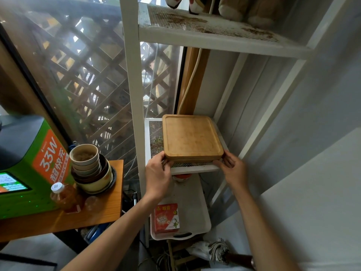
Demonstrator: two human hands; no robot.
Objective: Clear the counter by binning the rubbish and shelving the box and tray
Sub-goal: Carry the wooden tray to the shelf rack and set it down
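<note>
Tray [192,139] flat on middle shelf [195,169], dead ahead of me. Left hand [158,176] and right hand [233,170] pinch its near corners, equidistant. Square, no long axis; I'd push straight back.

Tray [192,138]: honey-tan bamboo w/ fine grain. Shelf [195,169]: white frame, diamond mesh, brown rust stains. Box [167,218]: red-orange w/ yellow, green cartoon figure. Charger kiosk [29,169]: green, orange panel, white "33W". Window lattice [93,75]: brown criss-cross.
</note>
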